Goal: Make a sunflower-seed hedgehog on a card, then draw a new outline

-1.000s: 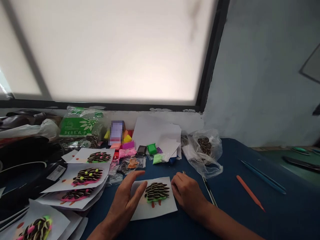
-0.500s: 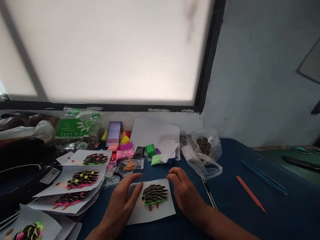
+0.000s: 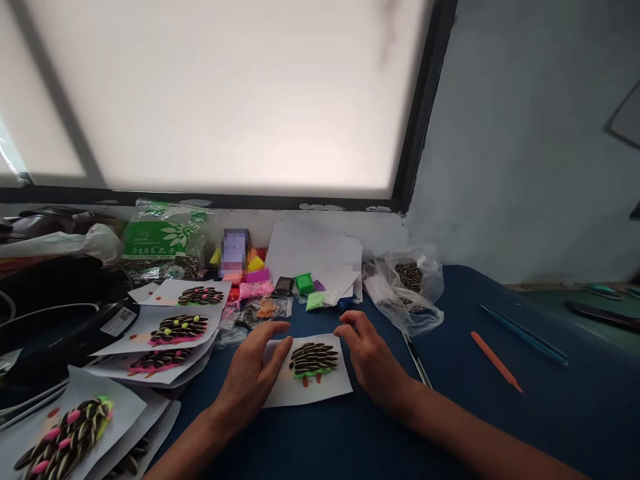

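Nearest you, toward the left of the dark blue table (image 3: 320, 443), lies a pile of white paper cards with seed figures (image 3: 120, 407). Farther in, your left hand (image 3: 253, 370) is unclenched, thumb and forefinger spread over the left edge of a white paper card (image 3: 327, 395) bearing striped seeds on green clay (image 3: 313, 360); you have it flat before you, mid-table. Your right hand (image 3: 373, 360) has loosely bent fingers by the card's far right corner; whether they pinch anything, you cannot tell. Toward the table's right edge lie an orange pen-shaped tool (image 3: 495, 360) and a slim blue tool (image 3: 525, 335). Toward the far edge sit small bright clay packets (image 3: 255, 291), white paper sheets (image 3: 310, 250) and, nearer the far right corner, a clear plastic bag of seeds (image 3: 431, 270).
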{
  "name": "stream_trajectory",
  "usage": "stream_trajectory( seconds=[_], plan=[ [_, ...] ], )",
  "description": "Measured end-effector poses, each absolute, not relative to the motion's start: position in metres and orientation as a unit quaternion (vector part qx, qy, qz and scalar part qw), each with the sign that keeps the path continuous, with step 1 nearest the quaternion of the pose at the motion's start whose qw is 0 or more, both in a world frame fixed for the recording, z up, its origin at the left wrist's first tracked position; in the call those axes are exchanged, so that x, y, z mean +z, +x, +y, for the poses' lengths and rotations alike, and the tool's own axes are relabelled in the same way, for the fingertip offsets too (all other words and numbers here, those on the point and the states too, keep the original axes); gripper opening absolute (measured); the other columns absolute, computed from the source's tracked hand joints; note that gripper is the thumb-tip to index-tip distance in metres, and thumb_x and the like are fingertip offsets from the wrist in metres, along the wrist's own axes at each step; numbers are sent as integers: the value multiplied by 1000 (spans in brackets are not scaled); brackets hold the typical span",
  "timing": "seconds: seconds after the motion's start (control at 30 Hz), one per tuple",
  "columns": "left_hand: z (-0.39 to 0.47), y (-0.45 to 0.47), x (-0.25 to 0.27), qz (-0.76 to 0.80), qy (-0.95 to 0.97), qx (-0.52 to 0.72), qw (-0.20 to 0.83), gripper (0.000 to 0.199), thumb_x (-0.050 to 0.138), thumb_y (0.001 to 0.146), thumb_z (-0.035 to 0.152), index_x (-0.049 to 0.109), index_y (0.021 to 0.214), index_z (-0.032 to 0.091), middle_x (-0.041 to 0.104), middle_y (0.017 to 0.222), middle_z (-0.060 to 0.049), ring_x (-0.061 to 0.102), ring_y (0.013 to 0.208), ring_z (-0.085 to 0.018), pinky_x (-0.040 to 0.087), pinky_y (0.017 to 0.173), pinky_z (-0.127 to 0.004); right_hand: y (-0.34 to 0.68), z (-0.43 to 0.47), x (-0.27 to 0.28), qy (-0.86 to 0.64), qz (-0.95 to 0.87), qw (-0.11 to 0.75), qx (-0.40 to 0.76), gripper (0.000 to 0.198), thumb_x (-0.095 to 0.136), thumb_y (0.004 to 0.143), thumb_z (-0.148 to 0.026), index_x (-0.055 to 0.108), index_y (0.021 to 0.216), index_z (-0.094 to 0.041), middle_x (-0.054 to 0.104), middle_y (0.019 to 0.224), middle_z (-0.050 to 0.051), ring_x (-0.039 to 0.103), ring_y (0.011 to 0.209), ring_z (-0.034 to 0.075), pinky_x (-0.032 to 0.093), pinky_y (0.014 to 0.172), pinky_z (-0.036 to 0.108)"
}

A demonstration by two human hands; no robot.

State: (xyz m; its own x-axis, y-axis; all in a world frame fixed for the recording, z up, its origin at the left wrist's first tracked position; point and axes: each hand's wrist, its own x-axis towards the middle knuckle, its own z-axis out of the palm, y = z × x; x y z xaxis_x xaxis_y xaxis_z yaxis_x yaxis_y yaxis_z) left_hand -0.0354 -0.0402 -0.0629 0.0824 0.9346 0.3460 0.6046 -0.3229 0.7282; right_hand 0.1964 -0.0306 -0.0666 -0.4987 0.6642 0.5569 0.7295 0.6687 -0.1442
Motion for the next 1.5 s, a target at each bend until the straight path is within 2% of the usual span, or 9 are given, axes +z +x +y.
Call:
stream_trajectory(
  seconds=[0.13, 0.3, 0.47, 0.67, 0.93, 1.1, 1.2, 1.37, 1.5],
  plan=[
    [-40, -35, -63, 543, 711, 398, 201, 40, 44, 90, 49, 64, 110, 20, 67, 113, -11, 61, 108, -29, 50, 89, -43, 195, -32, -64, -405, -867, 289, -40, 40, 36, 75, 13, 52, 100, -14, 48, 108, 12, 58, 90, 20, 56, 74, 32],
    [-36, -33, -64, 505, 750, 377, 198, 30, 43, 90, 42, 64, 95, 21, 68, 101, -10, 63, 96, -26, 51, 82, -38, 195, -30, -64, -419, -867, 267, -48, 39, 37, 71, 15, 52, 89, -16, 51, 97, 6, 55, 79, 15, 52, 67, 25],
    [-34, -35, -67, 501, 755, 370, 205, 26, 41, 92, 36, 62, 95, 21, 67, 97, -9, 63, 89, -24, 51, 76, -35, 195, -30, -65, -426, -868, 247, -63, 39, 35, 69, 17, 53, 82, -16, 54, 91, 5, 54, 78, 15, 49, 73, 27],
    [-34, -37, -69, 485, 762, 373, 210, 23, 44, 91, 33, 63, 93, 21, 67, 98, -9, 63, 93, -24, 52, 79, -35, 195, -31, -64, -420, -878, 215, -77, 32, 39, 78, 11, 56, 76, -16, 57, 89, 6, 51, 75, 17, 44, 68, 28],
    [-33, -36, -71, 496, 748, 387, 212, 28, 41, 93, 37, 65, 93, 22, 68, 97, -9, 64, 90, -24, 52, 77, -34, 194, -29, -70, -443, -873, 176, -104, 32, 44, 76, 13, 55, 70, -16, 57, 80, 5, 46, 69, 16, 36, 62, 27],
    [-33, -36, -71, 493, 750, 384, 216, 27, 42, 93, 37, 64, 92, 22, 68, 98, -9, 64, 91, -24, 53, 78, -34, 196, -28, -69, -457, -870, 163, -88, 32, 41, 74, 13, 54, 70, -16, 56, 80, 5, 46, 67, 16, 40, 63, 27],
    [-32, -36, -72, 497, 744, 391, 216, 27, 42, 93, 38, 65, 93, 23, 68, 102, -9, 64, 94, -24, 52, 82, -35, 196, -30, -67, -466, -859, 194, -85, 33, 41, 67, 13, 55, 75, -16, 56, 86, 7, 49, 73, 18, 46, 68, 30],
    [-32, -36, -75, 492, 747, 392, 217, 29, 42, 93, 40, 65, 90, 24, 67, 103, -9, 63, 97, -25, 52, 82, -36, 197, -32, -67, -424, -858, 277, -82, 44, 34, 65, 16, 52, 87, -17, 53, 115, 13, 53, 107, 24, 52, 80, 35],
    [-32, -36, -77, 495, 742, 400, 211, 31, 42, 93, 42, 66, 88, 24, 67, 103, -9, 63, 97, -25, 53, 80, -35, 199, -32, -68, -424, -857, 286, -67, 42, 33, 67, 15, 51, 86, -17, 52, 117, 14, 57, 106, 25, 55, 80, 37]
  ],
)
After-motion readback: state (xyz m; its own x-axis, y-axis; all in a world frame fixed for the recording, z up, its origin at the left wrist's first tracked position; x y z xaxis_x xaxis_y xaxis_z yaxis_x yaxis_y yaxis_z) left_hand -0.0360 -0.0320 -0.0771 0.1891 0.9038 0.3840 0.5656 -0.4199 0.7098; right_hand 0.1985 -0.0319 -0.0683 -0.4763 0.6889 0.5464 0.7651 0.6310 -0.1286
